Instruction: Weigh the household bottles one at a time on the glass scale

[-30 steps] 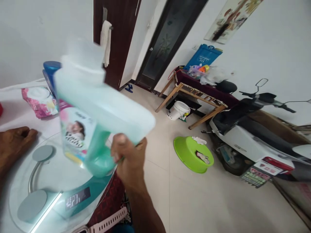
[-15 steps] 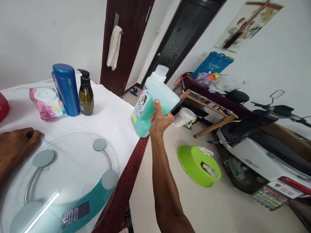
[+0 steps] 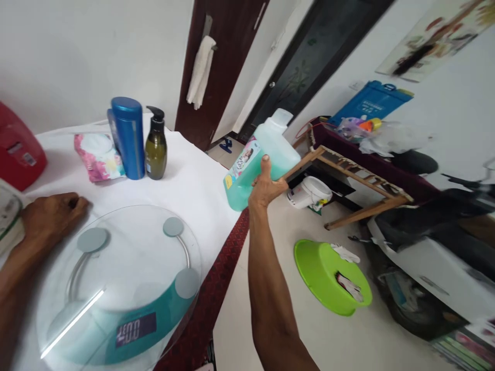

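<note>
My right hand (image 3: 266, 185) grips the handle of a translucent green detergent jug (image 3: 245, 180) with a picture label and a pale cap. The jug is at the right edge of the white-covered table (image 3: 193, 170); whether its base touches the cloth I cannot tell. My left hand (image 3: 54, 214) rests on the table with curled fingers and nothing visible in them, beside the round glass scale (image 3: 135, 268). The scale's display reads 0.0, and nothing stands on it.
Behind the scale stand a flowery soft pack (image 3: 98, 157), a blue bottle (image 3: 129, 139) and a dark pump bottle (image 3: 156, 147). A red container (image 3: 19, 147) is at the left. On the floor are a green basin (image 3: 328, 275), a white bucket (image 3: 309, 191) and a scooter (image 3: 436, 273).
The jug went from close to the camera above the scale out to the table's right edge, still in my right hand. The display changed to 0.0. The view shifted left.
</note>
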`<act>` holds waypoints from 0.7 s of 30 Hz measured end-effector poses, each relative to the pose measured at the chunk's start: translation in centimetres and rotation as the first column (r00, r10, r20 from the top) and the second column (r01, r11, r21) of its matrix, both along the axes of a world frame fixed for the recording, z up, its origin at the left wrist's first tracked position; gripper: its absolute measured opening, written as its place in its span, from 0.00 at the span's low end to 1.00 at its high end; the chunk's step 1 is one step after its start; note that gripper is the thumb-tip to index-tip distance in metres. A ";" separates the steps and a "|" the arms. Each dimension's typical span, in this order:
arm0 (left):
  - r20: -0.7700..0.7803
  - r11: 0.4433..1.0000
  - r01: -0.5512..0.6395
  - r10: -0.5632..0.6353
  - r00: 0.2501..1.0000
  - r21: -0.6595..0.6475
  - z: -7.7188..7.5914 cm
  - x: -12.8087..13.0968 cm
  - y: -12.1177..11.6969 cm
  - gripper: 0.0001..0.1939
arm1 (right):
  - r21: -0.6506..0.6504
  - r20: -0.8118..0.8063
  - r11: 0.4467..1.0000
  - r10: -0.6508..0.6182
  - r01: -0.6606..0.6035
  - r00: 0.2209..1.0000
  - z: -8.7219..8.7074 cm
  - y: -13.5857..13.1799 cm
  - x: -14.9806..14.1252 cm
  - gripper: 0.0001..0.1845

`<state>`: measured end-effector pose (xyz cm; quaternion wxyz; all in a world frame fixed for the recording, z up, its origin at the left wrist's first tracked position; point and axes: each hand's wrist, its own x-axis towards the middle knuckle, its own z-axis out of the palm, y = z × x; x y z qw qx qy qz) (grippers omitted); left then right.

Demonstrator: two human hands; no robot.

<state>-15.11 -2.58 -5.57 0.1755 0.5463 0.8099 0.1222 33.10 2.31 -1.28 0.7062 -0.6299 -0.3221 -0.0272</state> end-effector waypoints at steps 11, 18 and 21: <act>-0.228 0.983 0.147 -0.119 0.966 0.112 -1.4 1.2 0.8 0.19 | -0.106 0.240 0.994 0.023 0.003 0.970 -4.9 -11.2 -6.4 0.23; -0.217 0.976 0.128 -0.088 0.972 0.178 -1.5 1.3 0.8 0.19 | -0.362 -0.028 0.785 0.529 -0.502 0.848 -7.3 -6.9 -12.4 0.28; -0.222 0.973 0.122 -0.077 0.972 0.194 -1.3 1.3 0.7 0.19 | -0.423 -0.015 0.751 0.555 -0.508 0.832 -7.8 -5.1 -13.2 0.27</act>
